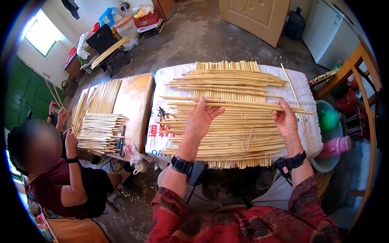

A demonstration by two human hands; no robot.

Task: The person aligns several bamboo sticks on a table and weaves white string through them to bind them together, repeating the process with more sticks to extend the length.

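A long pale-yellow plant stalk stretches across in front of me, above a wide layer of similar stalks. My left hand has it near its left part, thumb up against it and the other fingers loosely curled to the right. Further along, my right hand pinches it between thumb and fingers, near its right end. The layer lies crosswise over upright stalks whose ends show at the top and bottom. A thin white string trails loosely over the layer.
White printed sacking covers my table. At left, a co-worker handles stalks beside a second table with stalk bundles and blue-handled scissors. A basin with a pink thermos and a wooden chair stand right.
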